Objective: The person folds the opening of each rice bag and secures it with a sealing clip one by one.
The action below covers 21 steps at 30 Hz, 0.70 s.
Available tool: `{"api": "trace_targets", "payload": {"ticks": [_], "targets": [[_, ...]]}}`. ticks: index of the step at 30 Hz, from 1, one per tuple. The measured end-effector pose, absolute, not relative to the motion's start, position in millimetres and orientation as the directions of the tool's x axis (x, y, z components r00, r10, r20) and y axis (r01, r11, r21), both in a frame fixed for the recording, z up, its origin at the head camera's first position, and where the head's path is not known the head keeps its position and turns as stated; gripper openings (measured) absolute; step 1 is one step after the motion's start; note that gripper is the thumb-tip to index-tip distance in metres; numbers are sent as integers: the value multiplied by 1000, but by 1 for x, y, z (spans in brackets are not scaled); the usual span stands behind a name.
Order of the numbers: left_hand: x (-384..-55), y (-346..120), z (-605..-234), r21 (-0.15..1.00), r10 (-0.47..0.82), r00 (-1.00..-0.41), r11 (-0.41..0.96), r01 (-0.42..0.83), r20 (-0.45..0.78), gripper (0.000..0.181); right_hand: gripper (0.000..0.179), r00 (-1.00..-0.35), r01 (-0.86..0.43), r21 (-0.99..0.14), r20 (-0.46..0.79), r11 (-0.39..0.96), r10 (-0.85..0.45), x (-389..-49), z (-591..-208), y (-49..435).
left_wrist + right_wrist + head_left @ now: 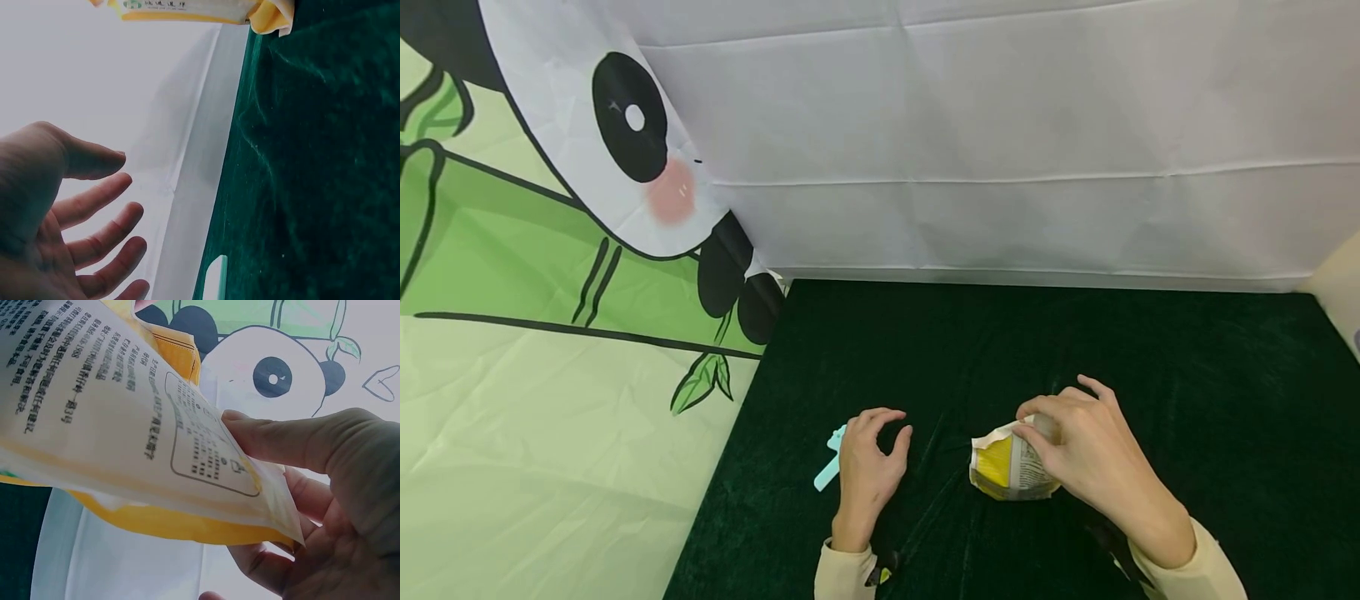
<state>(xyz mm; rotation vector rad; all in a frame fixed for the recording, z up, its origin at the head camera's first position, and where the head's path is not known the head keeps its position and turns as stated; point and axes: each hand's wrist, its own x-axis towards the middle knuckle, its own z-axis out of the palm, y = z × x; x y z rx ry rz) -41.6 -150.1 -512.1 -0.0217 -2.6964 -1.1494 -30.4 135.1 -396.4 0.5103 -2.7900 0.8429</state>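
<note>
A yellow and white printed packet [1000, 463] is held up at the right of the table in the head view. My right hand [1086, 446] pinches its edge between thumb and fingers. The right wrist view shows the packet's printed back [125, 406] close up, with the thumb on one face and fingers behind. To the left, my left hand [872, 462] holds nothing, its fingers and thumb spread apart and loosely bent. Beside that hand lies a light-blue plastic tool [827, 471] with a straight handle; the hand partly hides it. What the packet contains is hidden.
A dark green cloth [940, 350] covers the table. A white sheet [1037, 167] hangs behind its far edge. At the left is a hanging with a panda and bamboo print [587, 275].
</note>
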Motion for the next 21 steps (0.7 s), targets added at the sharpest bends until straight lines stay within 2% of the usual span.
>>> {"api": "trace_targets", "payload": {"ticks": [21], "targets": [[-41, -162, -516, 711, -105, -978, 701, 55, 180, 23, 14, -923, -375, -486, 270, 789, -272, -28, -396, 132]]}}
